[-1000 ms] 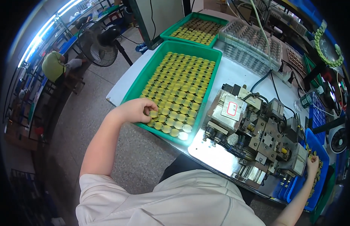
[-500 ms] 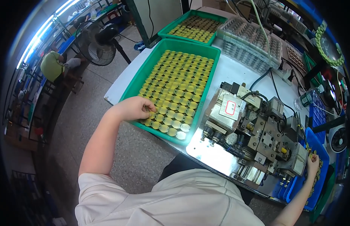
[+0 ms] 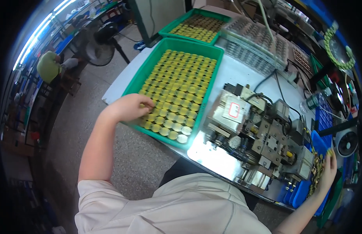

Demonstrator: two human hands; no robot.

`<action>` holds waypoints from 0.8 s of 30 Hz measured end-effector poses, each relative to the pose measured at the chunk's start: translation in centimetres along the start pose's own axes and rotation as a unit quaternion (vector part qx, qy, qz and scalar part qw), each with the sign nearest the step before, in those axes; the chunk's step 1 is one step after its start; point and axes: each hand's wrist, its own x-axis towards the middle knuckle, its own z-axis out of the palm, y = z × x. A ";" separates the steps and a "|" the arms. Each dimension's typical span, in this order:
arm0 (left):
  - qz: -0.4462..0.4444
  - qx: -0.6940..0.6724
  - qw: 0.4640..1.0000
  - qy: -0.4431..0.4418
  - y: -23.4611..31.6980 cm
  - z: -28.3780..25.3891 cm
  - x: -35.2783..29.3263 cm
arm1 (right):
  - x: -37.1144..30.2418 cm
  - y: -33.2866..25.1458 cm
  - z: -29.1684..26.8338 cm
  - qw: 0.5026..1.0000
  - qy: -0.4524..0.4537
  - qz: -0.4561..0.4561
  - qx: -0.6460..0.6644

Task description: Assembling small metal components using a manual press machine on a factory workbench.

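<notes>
My left hand (image 3: 132, 107) is at the left edge of a green tray (image 3: 130, 84), its fingers curled together above the discs; anything between the fingertips is hidden. Rows of round yellow discs (image 3: 171, 91) fill the tray, with a few paler, silvery ones at its near right corner. On the far right, my right hand (image 3: 328, 169) is over the right side of a blue bin (image 3: 299, 194). A small yellow piece (image 3: 330, 151) shows at its fingertips. Many small yellow metal pieces (image 3: 316, 171) lie in the bin.
A metal machine fixture (image 3: 267, 136) with cables stands between tray and bin. Behind are a second green tray (image 3: 165, 31) of discs and stacked clear plastic trays (image 3: 251, 48). A plastic bottle (image 3: 314, 102), small fan (image 3: 346, 144) and floor fan (image 3: 99, 46) stand around. Another person (image 3: 49, 68) sits far left.
My right hand has lifted from among the pieces in the blue bin and shifted right, with a small yellow piece at its fingertips. My left hand has moved slightly up and left over the tray.
</notes>
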 end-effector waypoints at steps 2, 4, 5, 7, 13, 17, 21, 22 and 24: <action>-0.042 0.060 0.996 0.051 2.7 -0.7 0.2 | -2.3 -2.2 2.4 0.996 -0.039 -0.042 0.075; 0.025 -0.006 0.991 0.134 4.0 -0.4 0.5 | -4.6 -4.6 6.5 0.983 -0.109 -0.114 0.091; 0.066 -0.076 0.970 0.222 4.7 -0.1 1.2 | -5.6 -6.5 8.2 0.980 -0.145 -0.136 0.001; 0.125 -0.250 0.917 0.283 6.7 0.8 2.8 | -6.6 -7.8 11.6 0.948 -0.203 -0.244 -0.018; 0.205 -0.574 0.740 0.285 15.1 3.1 8.0 | -7.0 -7.5 13.7 0.897 -0.225 -0.354 -0.142; 0.204 -0.641 0.668 0.319 14.7 5.7 10.9 | -6.9 -8.0 14.0 0.898 -0.237 -0.336 -0.155; 0.176 -0.569 0.706 0.383 12.9 7.8 12.4 | -6.7 -7.9 14.5 0.885 -0.249 -0.353 -0.172; 0.183 -0.560 0.710 0.385 12.9 7.7 12.3 | -6.8 -7.8 14.5 0.881 -0.246 -0.363 -0.179; 0.199 -0.543 0.718 0.388 13.1 7.4 12.0 | -6.8 -7.7 14.5 0.871 -0.239 -0.385 -0.191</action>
